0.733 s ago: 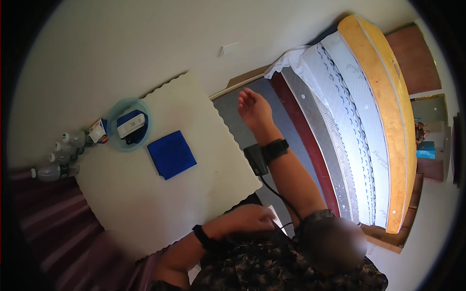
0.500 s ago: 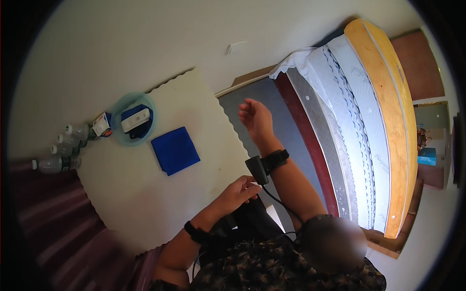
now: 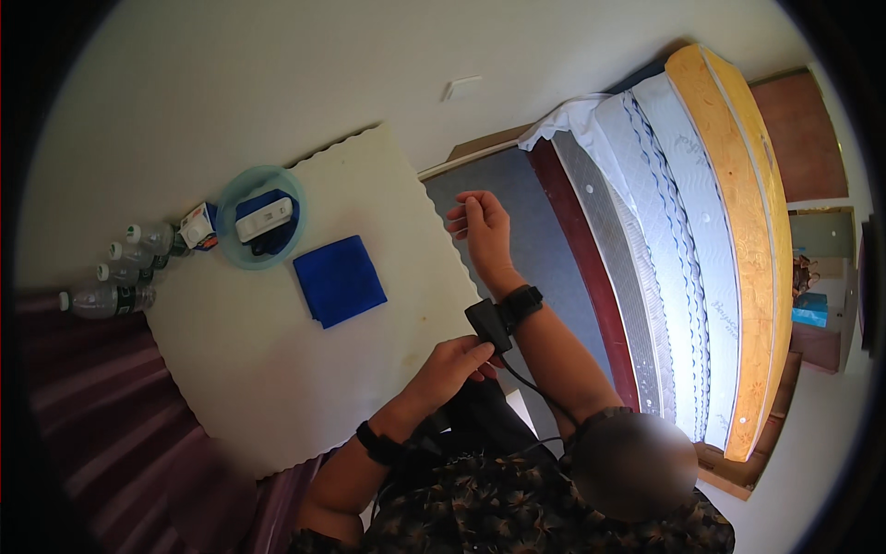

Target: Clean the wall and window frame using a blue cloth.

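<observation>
Left hand [image 3: 452, 367] at the black device [image 3: 486, 323] on the right wrist.
Left thumb and fingers drawn nearly together at the device's lower end, by the cable [image 3: 532, 379]; cannot tell whether they grip or only touch. Device sits against the dark wrist strap [image 3: 526, 303], just beyond the surface [image 3: 231, 388] edge. Right hand [image 3: 484, 231] raised, fingers loosely bent, half open, seemingly empty. On the surface: folded blue cloth [image 3: 340, 282]; near it, a pale blue bowl [image 3: 224, 208] containing a white object [image 3: 264, 221].
</observation>
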Tool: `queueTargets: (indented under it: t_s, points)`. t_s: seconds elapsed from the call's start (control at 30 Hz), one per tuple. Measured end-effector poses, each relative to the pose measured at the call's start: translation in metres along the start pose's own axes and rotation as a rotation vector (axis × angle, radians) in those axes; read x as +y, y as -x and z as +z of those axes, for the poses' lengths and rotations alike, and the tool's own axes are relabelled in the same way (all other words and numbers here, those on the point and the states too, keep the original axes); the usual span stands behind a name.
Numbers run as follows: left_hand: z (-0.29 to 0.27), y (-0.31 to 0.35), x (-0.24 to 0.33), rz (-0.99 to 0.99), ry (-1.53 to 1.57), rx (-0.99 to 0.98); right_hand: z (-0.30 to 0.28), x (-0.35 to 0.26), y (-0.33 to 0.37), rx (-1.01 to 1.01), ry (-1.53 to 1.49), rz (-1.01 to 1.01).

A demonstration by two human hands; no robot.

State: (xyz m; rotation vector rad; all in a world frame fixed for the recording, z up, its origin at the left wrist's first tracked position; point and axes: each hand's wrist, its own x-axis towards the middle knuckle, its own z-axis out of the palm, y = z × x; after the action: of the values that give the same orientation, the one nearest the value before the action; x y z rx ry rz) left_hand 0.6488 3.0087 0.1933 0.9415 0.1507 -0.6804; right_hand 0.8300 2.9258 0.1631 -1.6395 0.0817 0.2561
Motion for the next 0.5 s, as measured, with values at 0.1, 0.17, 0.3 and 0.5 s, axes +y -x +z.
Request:
queueTargets:
  t_s: [0.1, 0.17, 0.3, 0.5]
  points:
    - [0.004, 0.003, 0.004, -0.028, -0.009, -0.087, 0.0, -0.001, -0.001, -0.002, 0.126, -0.117]
    - [0.007, 0.002, 0.002, -0.014, -0.014, -0.058, 0.002, -0.004, 0.0, -0.007, 0.168, -0.174]
    - [0.001, -0.002, -0.009, -0.037, -0.033, -0.024, 0.009, -0.025, 0.001, -0.021, 0.02, -0.151]
    - [-0.017, 0.004, -0.018, -0.025, -0.173, 0.114, -0.001, -0.022, 0.006, -0.054, -0.34, 0.293]
